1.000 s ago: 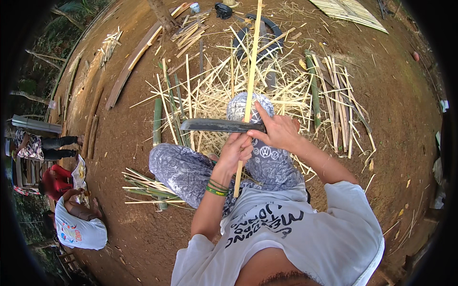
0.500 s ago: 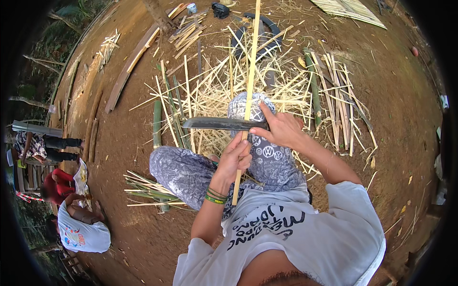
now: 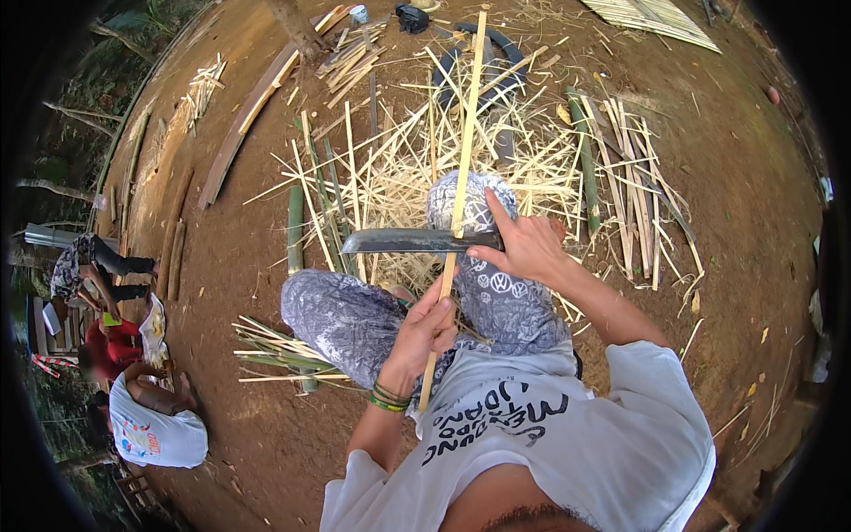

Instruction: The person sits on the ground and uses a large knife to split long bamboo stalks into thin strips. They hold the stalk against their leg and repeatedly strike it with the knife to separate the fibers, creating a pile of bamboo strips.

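A long pale bamboo strip (image 3: pixel 471 124) runs from my lap out over my raised right knee. My left hand (image 3: pixel 425 330) is closed round its near part, between my legs. Crosswise at the strip lies a dark machete blade (image 3: pixel 399 240), its tip pointing left. My right hand (image 3: pixel 532 246) holds the machete at its right end, thumb toward the strip and index finger stretched along the knee. The handle is hidden beneath that hand. Strip and blade cross just on the near side of the kneecap.
Pale shavings (image 3: pixel 399 195) heap beyond my knees. Split bamboo slats (image 3: pixel 631 186) and a green bamboo pole (image 3: pixel 585 168) lie right; a strip bundle (image 3: pixel 284 355) lies left. Behind the heap is a black tyre (image 3: pixel 510 75). Other people (image 3: pixel 160 421) are at far left.
My left hand has drawn the bamboo strip toward my body, and its far end has come into view. The machete and my right hand stay nearly in place.
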The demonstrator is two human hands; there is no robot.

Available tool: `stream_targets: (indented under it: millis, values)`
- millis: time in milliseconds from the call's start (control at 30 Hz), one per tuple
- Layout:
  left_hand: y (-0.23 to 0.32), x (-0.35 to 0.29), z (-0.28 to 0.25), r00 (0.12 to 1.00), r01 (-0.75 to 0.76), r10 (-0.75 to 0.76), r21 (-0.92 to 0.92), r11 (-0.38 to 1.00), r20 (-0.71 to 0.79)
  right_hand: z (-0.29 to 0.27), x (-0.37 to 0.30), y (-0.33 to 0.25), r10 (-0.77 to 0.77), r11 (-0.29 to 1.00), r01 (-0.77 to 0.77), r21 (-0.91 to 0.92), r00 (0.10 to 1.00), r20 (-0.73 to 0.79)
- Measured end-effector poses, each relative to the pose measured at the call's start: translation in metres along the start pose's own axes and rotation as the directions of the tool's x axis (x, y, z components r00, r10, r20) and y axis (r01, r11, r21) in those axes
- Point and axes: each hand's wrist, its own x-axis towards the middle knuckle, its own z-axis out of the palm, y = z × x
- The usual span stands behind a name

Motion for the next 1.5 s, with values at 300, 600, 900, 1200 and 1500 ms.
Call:
stream_targets:
  millis: [300, 600, 900, 1200, 1500]
  values:
    - [-0.016, -0.056, -0.010, 0.996, 0.065, -0.063, 0.032, 0.997, -0.056, -0.009, -0.002, 0.006, 0.045, 0.999, -0.045, -0.010, 0.997, -0.062]
    - [-0.067, -0.152, -0.050, 0.966, 0.237, -0.229, 0.051, 0.970, -0.120, -0.049, 0.025, 0.065, 0.374, 0.910, -0.363, 0.199, 0.927, -0.020]
    - [-0.073, -0.115, -0.050, 0.985, 0.153, -0.153, -0.008, 0.988, -0.075, -0.047, -0.008, 0.029, 0.207, 0.910, -0.235, 0.341, 0.971, 0.116]
    - [-0.037, -0.054, -0.052, 0.995, -0.102, 0.080, 0.494, 0.863, 0.066, -0.024, -0.013, 0.005, 0.177, 0.979, -0.185, 0.088, 0.980, 0.092]
    - [0.010, 0.070, 0.016, 0.944, -0.184, 0.289, 0.473, 0.862, -0.160, -0.024, -0.013, 0.001, 0.140, 0.985, -0.146, 0.096, 0.988, 0.060]
